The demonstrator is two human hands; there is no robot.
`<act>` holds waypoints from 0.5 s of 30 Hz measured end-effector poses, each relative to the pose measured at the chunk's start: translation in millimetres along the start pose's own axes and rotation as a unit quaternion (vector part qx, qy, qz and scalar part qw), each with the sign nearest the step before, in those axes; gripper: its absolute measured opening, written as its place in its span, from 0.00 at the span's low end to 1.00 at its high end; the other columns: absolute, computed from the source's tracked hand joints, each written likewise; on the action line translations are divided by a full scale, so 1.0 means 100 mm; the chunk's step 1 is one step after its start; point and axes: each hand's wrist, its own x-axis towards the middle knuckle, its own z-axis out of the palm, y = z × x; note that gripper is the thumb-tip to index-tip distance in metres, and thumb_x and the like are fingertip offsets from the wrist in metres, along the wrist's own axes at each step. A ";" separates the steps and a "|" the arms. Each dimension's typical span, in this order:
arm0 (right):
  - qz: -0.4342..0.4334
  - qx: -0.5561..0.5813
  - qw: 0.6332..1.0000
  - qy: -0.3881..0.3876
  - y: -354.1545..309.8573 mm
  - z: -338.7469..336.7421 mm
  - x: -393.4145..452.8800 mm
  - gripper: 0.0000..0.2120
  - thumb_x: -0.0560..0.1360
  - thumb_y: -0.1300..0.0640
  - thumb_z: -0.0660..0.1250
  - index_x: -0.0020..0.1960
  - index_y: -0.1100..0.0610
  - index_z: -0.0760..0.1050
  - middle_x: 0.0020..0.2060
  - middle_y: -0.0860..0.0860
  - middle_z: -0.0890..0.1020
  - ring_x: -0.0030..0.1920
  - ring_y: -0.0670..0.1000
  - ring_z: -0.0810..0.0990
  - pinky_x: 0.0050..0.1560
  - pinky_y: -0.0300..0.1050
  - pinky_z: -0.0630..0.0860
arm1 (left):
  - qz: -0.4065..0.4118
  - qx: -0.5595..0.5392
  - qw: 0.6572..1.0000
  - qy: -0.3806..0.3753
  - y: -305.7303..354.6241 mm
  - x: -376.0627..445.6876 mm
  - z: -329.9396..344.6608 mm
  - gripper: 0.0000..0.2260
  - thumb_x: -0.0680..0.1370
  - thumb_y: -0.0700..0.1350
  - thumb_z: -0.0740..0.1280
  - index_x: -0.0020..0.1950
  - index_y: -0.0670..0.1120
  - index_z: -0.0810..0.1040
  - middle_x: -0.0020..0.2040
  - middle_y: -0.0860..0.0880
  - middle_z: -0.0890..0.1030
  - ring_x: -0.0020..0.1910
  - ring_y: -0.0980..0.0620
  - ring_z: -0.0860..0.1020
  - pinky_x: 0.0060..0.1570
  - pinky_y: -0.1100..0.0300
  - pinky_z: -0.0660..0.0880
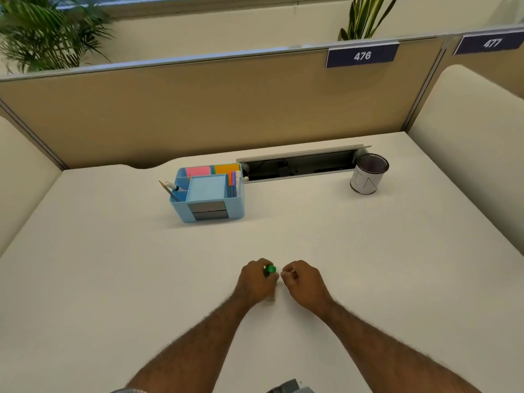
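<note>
My left hand (255,282) grips a small upright object with a green cap (270,269); its pale lower end shows just below my fingers, resting on the white desk (368,265). My right hand (303,280) sits right beside it, a little apart, with fingers curled inward and fingertips close to the thumb. Whether it pinches anything small is too unclear to tell. Both forearms reach in from the bottom of the view.
A light blue desk organiser (208,191) with sticky notes, pens and a pencil stands mid-desk. A mesh cup (368,174) wrapped in white paper stands at the back right, beside an open cable tray (300,164). Beige partitions (198,109) enclose the desk.
</note>
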 end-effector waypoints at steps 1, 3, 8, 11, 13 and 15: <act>0.006 0.007 1.000 -0.014 -0.01 0.00 0.00 0.08 0.77 0.52 0.65 0.48 0.56 0.79 0.46 0.51 0.83 0.44 0.48 0.79 0.48 0.41 0.76 | -0.018 -0.057 0.998 0.007 0.00 0.01 -0.01 0.13 0.74 0.46 0.69 0.58 0.46 0.78 0.53 0.46 0.81 0.50 0.49 0.79 0.50 0.59 0.76; 0.013 0.032 0.998 -0.050 -0.05 0.01 -0.01 0.10 0.78 0.49 0.63 0.49 0.55 0.79 0.45 0.49 0.84 0.44 0.47 0.80 0.46 0.37 0.74 | -0.054 -0.175 0.983 0.014 0.00 0.04 -0.03 0.13 0.73 0.45 0.70 0.56 0.48 0.78 0.52 0.47 0.81 0.50 0.49 0.80 0.51 0.54 0.80; 0.042 0.096 0.988 -0.111 -0.14 0.03 0.02 0.15 0.77 0.45 0.62 0.56 0.53 0.77 0.47 0.50 0.84 0.47 0.48 0.81 0.47 0.41 0.76 | -0.085 -0.359 0.929 0.029 -0.03 0.09 -0.06 0.10 0.71 0.40 0.71 0.51 0.48 0.79 0.49 0.43 0.83 0.49 0.46 0.82 0.53 0.50 0.80; 0.044 0.110 0.987 -0.110 -0.17 0.02 0.06 0.13 0.77 0.46 0.63 0.54 0.54 0.77 0.43 0.50 0.84 0.42 0.47 0.80 0.49 0.45 0.76 | -0.089 -0.422 0.902 0.007 -0.07 0.11 -0.06 0.13 0.69 0.41 0.72 0.52 0.42 0.80 0.46 0.41 0.85 0.43 0.48 0.83 0.52 0.50 0.80; 0.042 0.103 0.987 -0.113 -0.18 0.03 0.09 0.12 0.77 0.47 0.63 0.52 0.55 0.77 0.42 0.49 0.84 0.41 0.47 0.80 0.48 0.46 0.76 | -0.094 -0.445 0.891 0.000 -0.11 0.14 -0.05 0.12 0.70 0.43 0.73 0.52 0.42 0.80 0.46 0.42 0.86 0.43 0.48 0.83 0.53 0.50 0.80; 0.036 0.088 0.989 -0.116 -0.19 0.03 0.13 0.13 0.77 0.47 0.63 0.52 0.56 0.77 0.42 0.50 0.84 0.41 0.48 0.79 0.47 0.46 0.76 | -0.096 -0.466 0.880 -0.004 -0.13 0.17 -0.03 0.12 0.71 0.44 0.73 0.52 0.43 0.79 0.48 0.43 0.86 0.44 0.46 0.83 0.54 0.50 0.79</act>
